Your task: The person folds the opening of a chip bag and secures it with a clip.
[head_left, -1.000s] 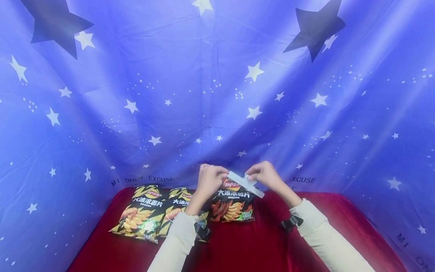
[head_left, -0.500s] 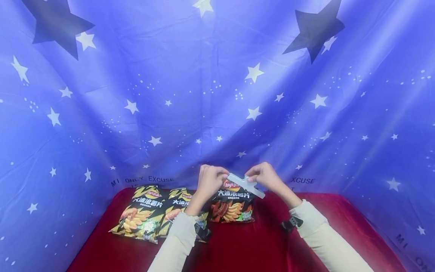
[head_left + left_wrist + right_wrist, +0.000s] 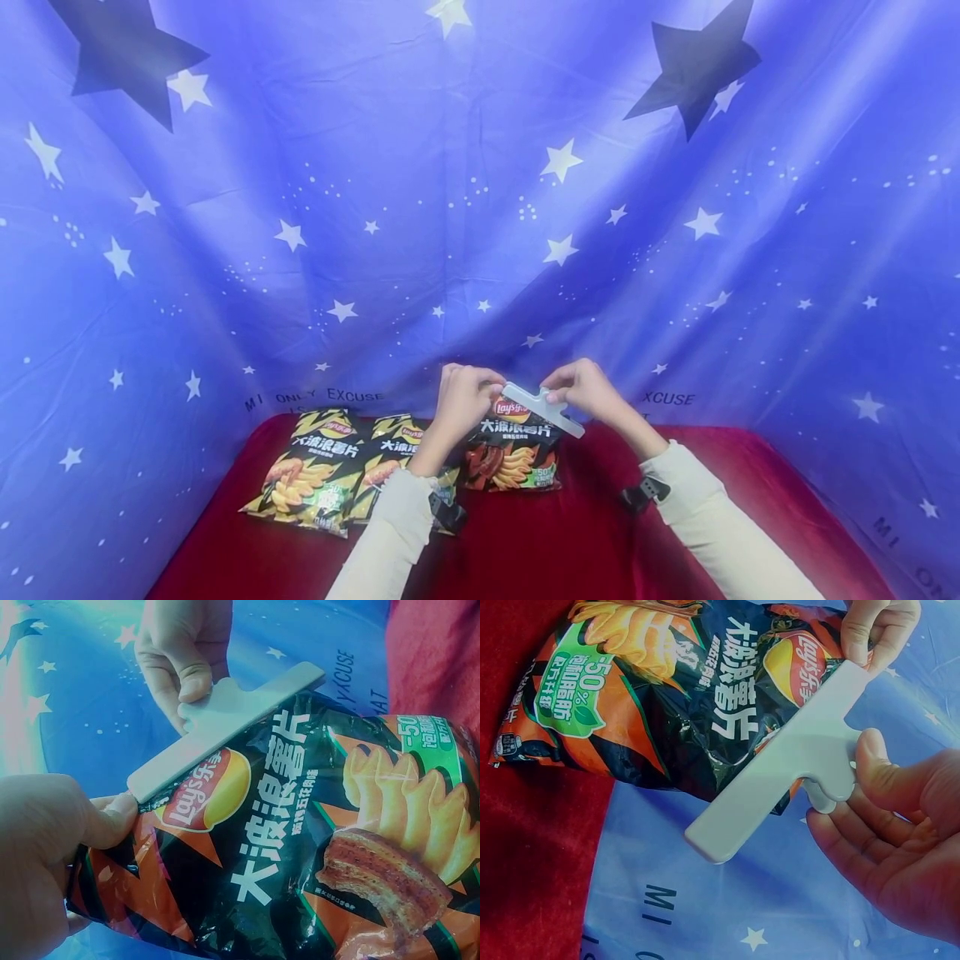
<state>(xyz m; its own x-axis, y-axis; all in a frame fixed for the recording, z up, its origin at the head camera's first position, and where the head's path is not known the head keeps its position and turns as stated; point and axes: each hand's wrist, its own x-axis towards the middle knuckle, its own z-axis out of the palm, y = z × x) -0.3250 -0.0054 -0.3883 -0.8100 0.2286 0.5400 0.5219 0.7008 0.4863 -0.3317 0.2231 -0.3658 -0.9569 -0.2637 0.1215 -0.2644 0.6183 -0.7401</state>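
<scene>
My left hand (image 3: 467, 400) pinches the top left corner of a black and orange potato chip bag (image 3: 513, 462). On the other side, my right hand (image 3: 588, 390) holds a white bag clip (image 3: 542, 408) by its handles, thumb on one and fingers on the other. The long bar of the clip (image 3: 225, 724) lies slantwise across the bag's top edge in the left wrist view. In the right wrist view, one end of the clip (image 3: 780, 765) sticks out past the bag's side, and the other end is close to the left fingertips. Its rear bar is mostly hidden.
Two more chip bags, a yellow and black bag (image 3: 303, 471) and a second one (image 3: 390, 446) partly behind my left arm, lie on the red cloth-covered table (image 3: 525, 550). A blue star-patterned curtain (image 3: 450, 208) hangs close behind the table.
Hardly anything differs. The clip and my right hand have shifted very slightly downward and right; my left hand stays on the bag's corner.
</scene>
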